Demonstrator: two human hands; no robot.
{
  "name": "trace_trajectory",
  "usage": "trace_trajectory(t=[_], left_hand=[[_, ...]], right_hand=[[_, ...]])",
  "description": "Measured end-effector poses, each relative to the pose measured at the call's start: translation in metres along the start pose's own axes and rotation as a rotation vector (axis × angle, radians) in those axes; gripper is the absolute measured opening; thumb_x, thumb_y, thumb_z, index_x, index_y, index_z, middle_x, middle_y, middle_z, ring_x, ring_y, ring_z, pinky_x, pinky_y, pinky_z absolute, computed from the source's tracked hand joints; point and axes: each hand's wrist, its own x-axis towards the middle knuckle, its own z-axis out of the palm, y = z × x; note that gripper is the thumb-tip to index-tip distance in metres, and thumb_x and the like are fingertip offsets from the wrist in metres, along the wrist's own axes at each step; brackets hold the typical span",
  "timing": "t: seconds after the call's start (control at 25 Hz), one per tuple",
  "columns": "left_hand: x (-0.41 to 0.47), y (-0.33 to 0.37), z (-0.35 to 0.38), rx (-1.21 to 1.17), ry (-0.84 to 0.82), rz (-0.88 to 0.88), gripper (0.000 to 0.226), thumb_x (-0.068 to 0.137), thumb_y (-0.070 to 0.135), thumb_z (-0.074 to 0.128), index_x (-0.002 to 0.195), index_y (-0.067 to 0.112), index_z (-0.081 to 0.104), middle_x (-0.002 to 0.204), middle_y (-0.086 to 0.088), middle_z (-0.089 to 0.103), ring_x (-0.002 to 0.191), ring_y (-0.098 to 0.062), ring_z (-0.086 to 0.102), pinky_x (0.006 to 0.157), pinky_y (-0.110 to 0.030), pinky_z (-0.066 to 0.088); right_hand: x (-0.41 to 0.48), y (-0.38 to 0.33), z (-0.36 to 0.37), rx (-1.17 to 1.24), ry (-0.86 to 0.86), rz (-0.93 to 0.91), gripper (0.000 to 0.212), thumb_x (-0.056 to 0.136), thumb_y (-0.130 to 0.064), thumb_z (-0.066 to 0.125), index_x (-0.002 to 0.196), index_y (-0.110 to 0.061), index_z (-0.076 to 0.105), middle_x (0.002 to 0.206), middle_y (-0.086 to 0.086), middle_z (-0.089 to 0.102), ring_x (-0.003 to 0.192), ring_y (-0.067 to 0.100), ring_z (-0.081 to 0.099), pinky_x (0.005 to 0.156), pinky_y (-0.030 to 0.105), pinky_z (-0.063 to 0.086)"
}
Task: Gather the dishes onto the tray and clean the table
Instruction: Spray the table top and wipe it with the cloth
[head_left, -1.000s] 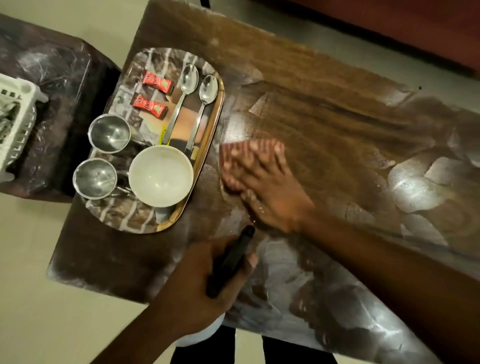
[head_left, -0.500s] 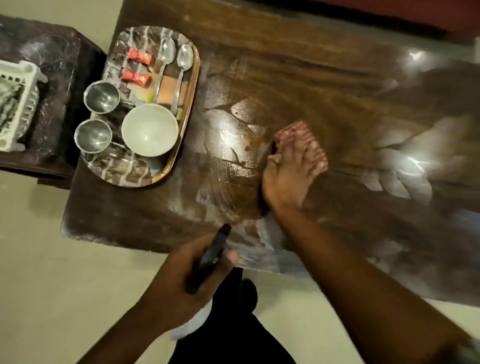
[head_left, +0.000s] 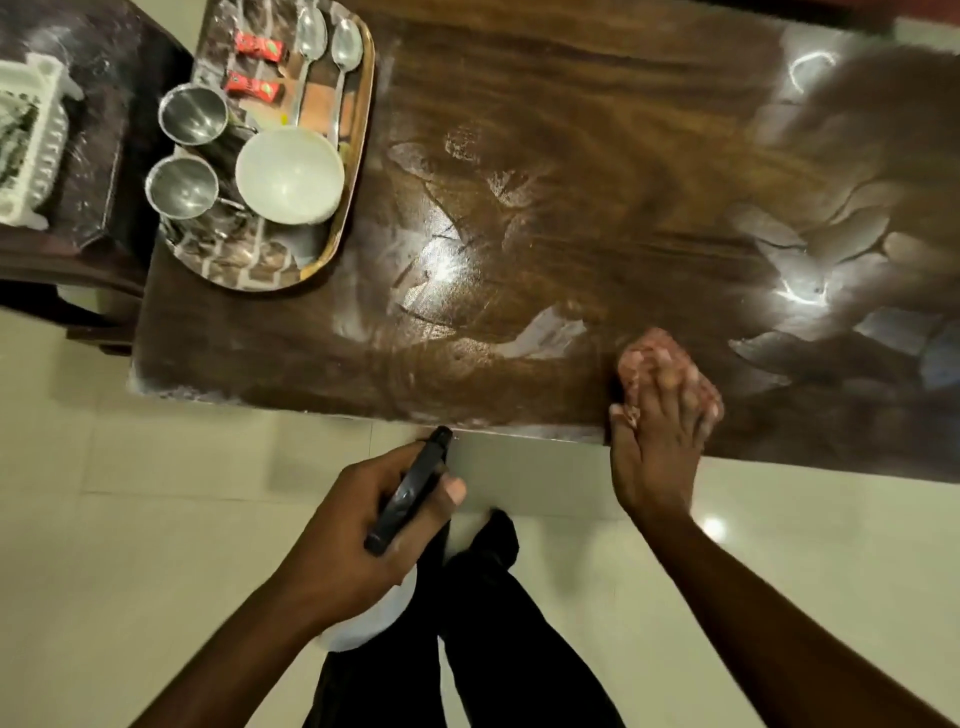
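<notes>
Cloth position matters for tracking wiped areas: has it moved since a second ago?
Yes. The cloth, under the right hand, has slid from beside the tray rightward to the near edge of the table.

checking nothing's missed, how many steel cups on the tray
2. One steel cup at the left edge of the tray, the other just nearer the person, left of the white bowl. None seems hidden.

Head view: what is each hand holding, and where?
Left hand grips the spray bottle around its black head; right hand presses the pink cloth onto the table near its edge.
</notes>
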Motion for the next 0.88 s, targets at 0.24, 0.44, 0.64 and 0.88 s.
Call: trace_trajectory(t=[0.24,0.44,0.64,0.88], left_hand=[[-0.002,-0.006,-0.002,0.043,-0.043,0.04,0.023,0.102,0.031,0.068,0.082,0.022,0.062,0.058,0.007,0.054,0.049,0.0,0.052,0.053,-0.021,0.042],[0.001,-0.006,-0.021,-0.007,-0.082,0.071,0.027,0.099,0.037,0.067,0.082,0.017,0.061,0.063,-0.001,0.054,0.051,-0.015,0.051,0.054,-0.024,0.042],[0.015,-0.004,-0.045,-0.041,-0.075,0.072,0.028,0.098,0.041,0.068,0.083,0.018,0.06,0.063,-0.004,0.053,0.053,-0.009,0.05,0.055,-0.026,0.042],[0.029,0.001,-0.063,-0.049,0.005,0.066,0.016,0.1,0.027,0.072,0.09,0.015,0.066,0.056,0.005,0.061,0.049,0.001,0.053,0.055,-0.012,0.042]], right_hand=[[-0.061,-0.145,0.074,0.012,-0.013,0.007,0.074,0.096,-0.045,0.037,0.167,-0.026,0.028,0.18,0.007,0.014,0.166,0.032,-0.009,0.131,0.064,-0.009],[-0.02,-0.083,0.043,-0.244,-0.377,-0.954,0.066,0.105,-0.044,0.039,0.169,-0.035,0.027,0.18,-0.005,0.018,0.168,0.028,0.003,0.133,0.06,-0.004],[0.063,-0.009,-0.01,-0.08,-0.059,-0.069,0.065,0.109,-0.038,0.041,0.171,-0.027,0.025,0.182,0.002,0.009,0.168,0.03,-0.002,0.132,0.06,-0.008],[0.03,-0.174,0.063,0.037,0.126,0.192,0.073,0.103,-0.04,0.042,0.171,-0.026,0.021,0.181,0.005,0.009,0.167,0.038,0.001,0.13,0.065,-0.008]])
